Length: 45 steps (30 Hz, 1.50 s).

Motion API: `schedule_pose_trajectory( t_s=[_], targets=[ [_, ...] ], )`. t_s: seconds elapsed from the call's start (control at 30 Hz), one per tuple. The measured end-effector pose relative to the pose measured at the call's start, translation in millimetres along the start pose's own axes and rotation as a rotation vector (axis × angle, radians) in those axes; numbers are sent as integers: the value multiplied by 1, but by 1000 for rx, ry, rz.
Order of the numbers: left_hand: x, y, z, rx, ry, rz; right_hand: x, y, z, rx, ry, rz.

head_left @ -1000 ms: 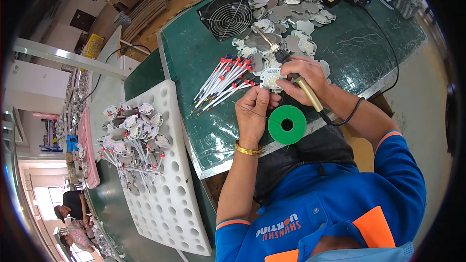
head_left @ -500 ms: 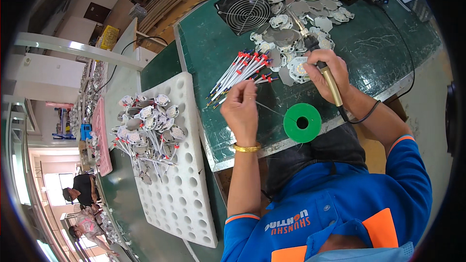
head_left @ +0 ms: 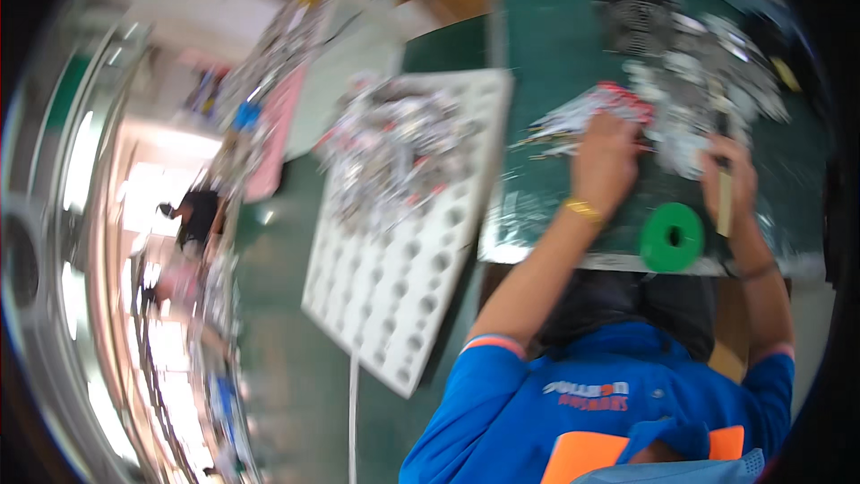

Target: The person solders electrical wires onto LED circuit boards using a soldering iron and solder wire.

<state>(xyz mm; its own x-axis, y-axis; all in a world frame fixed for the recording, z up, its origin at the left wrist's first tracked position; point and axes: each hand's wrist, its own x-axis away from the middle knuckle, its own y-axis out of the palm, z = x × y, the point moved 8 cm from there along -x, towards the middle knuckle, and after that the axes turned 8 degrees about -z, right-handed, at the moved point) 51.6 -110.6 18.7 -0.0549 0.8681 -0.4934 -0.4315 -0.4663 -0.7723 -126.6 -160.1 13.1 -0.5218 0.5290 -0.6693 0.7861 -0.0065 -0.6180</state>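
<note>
The picture is smeared by motion. My right hand [head_left: 733, 177] is closed around the gold-coloured handle of a soldering iron [head_left: 724, 206], with the iron's tip end pointing away over a pile of round lamp circuit boards [head_left: 681, 121]. My left hand [head_left: 607, 159] reaches onto a bundle of white wires with red connectors [head_left: 573, 115]. Its fingertips are blurred among the red ends, so whether they grip a wire does not show. Near the table's front edge, between my forearms, lies a green solder spool [head_left: 658, 246].
Left of my table is a white foam board with holes [head_left: 367, 300], heaped with wired boards [head_left: 394, 143]. A black fan [head_left: 638, 18] stands at the far side of the table. A pink tray [head_left: 276, 139] is farther left. Two people [head_left: 199, 215] are in the left background.
The whole view has swung, shifting the table rightward in the picture. My left hand has moved from beside the wires onto their red ends. My right hand still holds the soldering iron.
</note>
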Motion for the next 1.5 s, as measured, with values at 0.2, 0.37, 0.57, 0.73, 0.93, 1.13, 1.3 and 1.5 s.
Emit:
schedule_pose_trajectory(
  t_s=[0.2, 0.37, 0.57, 0.73, 0.93, 1.13, 1.3, 1.5],
  targets=[
    [3, -10, 26, 76, 30, 261, 26, 4, 64, -86, -59, -70],
    [10, -21, 29, 613, -85, 157, 14, -2, 59, -150, 90, 26],
    [9, 0, 20, 754, -138, 127, 14, 12, 68, -179, 56, -85],
    [5, 5, 19, 922, -191, 52, 18, 5, 48, 125, -146, -70],
    [5, 13, 14, 1069, -246, 44, 22, 3, 61, -62, 47, 11],
    [3, 27, 10, 1126, -326, 47, 24, 0, 54, 64, 38, 19],
    [6, 39, 9, 1338, -546, -30, 19, -2, 50, -137, 112, 45],
    [-3, 44, 10, 1425, -511, 54, 36, 6, 49, -295, 21, 106]
  ],
)
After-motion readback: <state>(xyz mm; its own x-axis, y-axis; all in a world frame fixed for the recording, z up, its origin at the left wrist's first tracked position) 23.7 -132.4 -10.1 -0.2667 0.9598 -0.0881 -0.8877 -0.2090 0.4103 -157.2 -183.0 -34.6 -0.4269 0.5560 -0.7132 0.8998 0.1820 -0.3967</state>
